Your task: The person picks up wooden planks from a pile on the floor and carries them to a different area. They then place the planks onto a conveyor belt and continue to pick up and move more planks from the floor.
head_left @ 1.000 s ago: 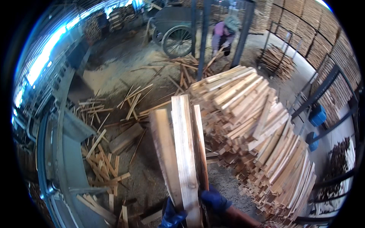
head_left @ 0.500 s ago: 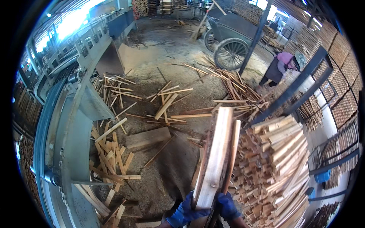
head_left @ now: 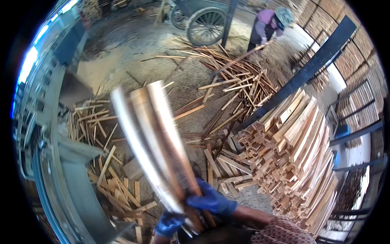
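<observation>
A bundle of long wooden boards (head_left: 156,138), blurred by motion, stands up in front of me and leans to the left. Some boards show pale sawn faces, others dark bark edges. My left hand (head_left: 169,223), in a blue glove, grips the bundle low on its left side. Around its right side wraps my right hand (head_left: 212,199), also blue-gloved, with the fingers over the boards. The lower ends lie close to my body and are partly hidden.
A tall stack of sawn sticks (head_left: 284,162) stands right, beside a dark metal post (head_left: 304,81). Green-grey machinery (head_left: 73,171) runs along the left. Loose offcuts (head_left: 118,187) and thin strips (head_left: 239,81) litter the floor. Farther back are a wheeled cart (head_left: 207,24) and a bending person (head_left: 264,28).
The boards have swung from right of centre to the left, with both hands still on them. My view has turned right. The person at the back now holds a long pole.
</observation>
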`<state>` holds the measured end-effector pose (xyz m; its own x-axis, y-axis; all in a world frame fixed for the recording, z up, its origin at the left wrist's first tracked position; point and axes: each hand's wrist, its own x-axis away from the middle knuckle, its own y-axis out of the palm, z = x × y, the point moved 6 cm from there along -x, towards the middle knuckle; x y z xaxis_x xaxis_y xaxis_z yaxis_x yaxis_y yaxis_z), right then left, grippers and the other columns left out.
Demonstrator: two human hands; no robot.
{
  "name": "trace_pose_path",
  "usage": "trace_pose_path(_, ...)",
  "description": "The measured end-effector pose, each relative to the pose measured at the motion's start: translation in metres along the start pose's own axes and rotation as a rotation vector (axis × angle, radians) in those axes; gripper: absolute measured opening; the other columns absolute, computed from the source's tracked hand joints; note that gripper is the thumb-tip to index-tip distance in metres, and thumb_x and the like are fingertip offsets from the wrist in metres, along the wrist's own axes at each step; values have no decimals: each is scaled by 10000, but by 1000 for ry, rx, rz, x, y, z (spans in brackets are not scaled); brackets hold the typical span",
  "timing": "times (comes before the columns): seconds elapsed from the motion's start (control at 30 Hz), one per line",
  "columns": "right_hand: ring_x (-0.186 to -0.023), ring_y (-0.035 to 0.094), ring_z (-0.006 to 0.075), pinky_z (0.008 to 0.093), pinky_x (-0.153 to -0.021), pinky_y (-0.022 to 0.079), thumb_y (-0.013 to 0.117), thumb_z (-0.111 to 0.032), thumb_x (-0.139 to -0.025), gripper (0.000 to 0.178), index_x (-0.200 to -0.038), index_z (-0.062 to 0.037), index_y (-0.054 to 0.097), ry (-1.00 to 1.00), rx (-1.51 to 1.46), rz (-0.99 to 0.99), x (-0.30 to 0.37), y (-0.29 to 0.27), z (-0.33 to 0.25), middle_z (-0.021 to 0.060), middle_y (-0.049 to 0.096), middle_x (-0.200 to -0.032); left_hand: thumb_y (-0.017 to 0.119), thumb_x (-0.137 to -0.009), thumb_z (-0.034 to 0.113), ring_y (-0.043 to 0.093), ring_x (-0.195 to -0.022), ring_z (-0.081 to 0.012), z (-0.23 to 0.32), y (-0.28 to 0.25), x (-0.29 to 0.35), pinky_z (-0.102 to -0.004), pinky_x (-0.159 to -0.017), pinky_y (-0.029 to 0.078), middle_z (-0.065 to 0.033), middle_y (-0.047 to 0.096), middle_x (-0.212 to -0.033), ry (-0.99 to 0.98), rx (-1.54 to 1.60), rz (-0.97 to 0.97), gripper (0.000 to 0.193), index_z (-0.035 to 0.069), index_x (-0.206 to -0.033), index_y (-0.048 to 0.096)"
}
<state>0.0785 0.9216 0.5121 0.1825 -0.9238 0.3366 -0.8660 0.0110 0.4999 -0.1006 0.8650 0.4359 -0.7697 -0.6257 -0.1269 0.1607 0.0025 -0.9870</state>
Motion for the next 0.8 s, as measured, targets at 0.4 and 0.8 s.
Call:
trace_pose_path(0.4,-1149,481,231,336,-965,378,695,-289,-782,717,-1345,30,385,3,144,-446,-138,-24,-10,168,491,-1259,518,-910,260,602,-947,-268,-85,69,29,-399,-810,501,-161,560,-1177,-246,-18,4,416,40,-1263,495)
trace_pose_path(0.8,-971,499,127,296,-814,435,621,-333,-860,584,-1283,27,439,336,217,-566,-260,23,78,77,553,-1089,513,-910,226,610,-922,-228,-158,114,55,-343,-772,518,-121,591,-1126,-935,698,17,354,35,-1207,538)
